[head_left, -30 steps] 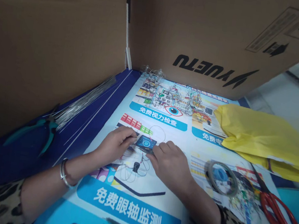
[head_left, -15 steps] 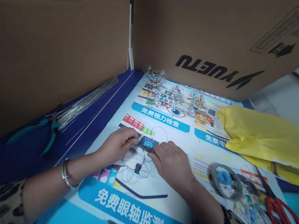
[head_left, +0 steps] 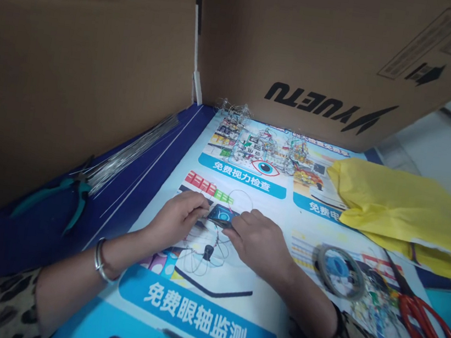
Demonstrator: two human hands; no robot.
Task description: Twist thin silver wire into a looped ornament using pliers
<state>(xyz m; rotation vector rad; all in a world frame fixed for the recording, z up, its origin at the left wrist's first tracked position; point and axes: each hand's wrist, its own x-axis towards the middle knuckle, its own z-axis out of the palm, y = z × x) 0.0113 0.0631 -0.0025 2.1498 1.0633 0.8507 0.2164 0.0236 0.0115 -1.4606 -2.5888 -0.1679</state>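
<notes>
My left hand (head_left: 178,215) is closed in a pinch at the middle of the printed sheet. Facing it, my right hand (head_left: 259,243) is pinched too, its thumb toward the left hand. Thin looped wire (head_left: 224,255) shows between and below the fingers, and a fine loop arches above them. The exact spot each hand grips is too small to make out. A dark blue printed rectangle (head_left: 223,214) fills the gap between the hands. Just below lies a small dark piece (head_left: 208,252) among the wire loops; I cannot tell whether it is printed or loose.
Teal-handled pliers (head_left: 77,188) and a bundle of straight wires (head_left: 128,153) lie at left. Wire pieces with coloured bits (head_left: 298,151) sit at the back. A tape roll (head_left: 338,272), red-handled scissors (head_left: 418,311) and a yellow bag (head_left: 410,215) are at right. Cardboard (head_left: 308,47) walls the back.
The right hand's knuckles have shifted very slightly upward and the fingers turned a little. The left hand holds nearly the same place. Nothing else has visibly moved.
</notes>
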